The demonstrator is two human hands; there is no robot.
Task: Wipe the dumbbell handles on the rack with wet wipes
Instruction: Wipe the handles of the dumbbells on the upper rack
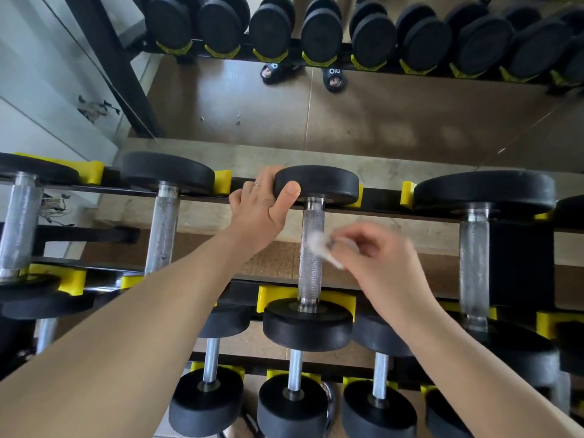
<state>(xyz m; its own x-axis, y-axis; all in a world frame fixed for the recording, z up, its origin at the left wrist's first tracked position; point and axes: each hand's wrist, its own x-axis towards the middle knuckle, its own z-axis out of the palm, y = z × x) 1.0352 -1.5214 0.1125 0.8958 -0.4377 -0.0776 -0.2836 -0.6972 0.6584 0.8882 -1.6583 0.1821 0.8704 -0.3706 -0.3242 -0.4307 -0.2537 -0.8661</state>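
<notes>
Seen from above, over a dumbbell rack [379, 197] of black rails and yellow cradles [335, 300], with a mirror behind doubling the row of weights.

At far left, lay a dumbbell with a smooth, dull grey handle [19, 226], its far head seated in a yellow cradle. Just to its right, lay a second dumbbell with a knurled handle [162, 235] running toward the camera, partly hidden by the forearm.

At centre, reached forward the left hand [262, 210], fingers draped over the far black head [316, 184] of the middle dumbbell and thumb [286, 194] pressed against its near face, so gripping that head at its left edge. Wore a thin ring [257, 184] on one finger.

Lay across both rails on the upper tier, the middle dumbbell, its knurled steel handle [311, 273] bare below the wipe and its near head [308, 324] sitting in a yellow cradle.

Pinched in the right hand [376, 257], a white wet wipe [319, 248], bunched and blurred, touching the handle about midway along its right side. Fingers curled round the wipe.

At far right, rested a larger dumbbell with a thicker handle [474, 257], well apart from both hands.

Below, on the lower tier, stood a row of smaller dumbbells [294, 403] with slim handles.
</notes>
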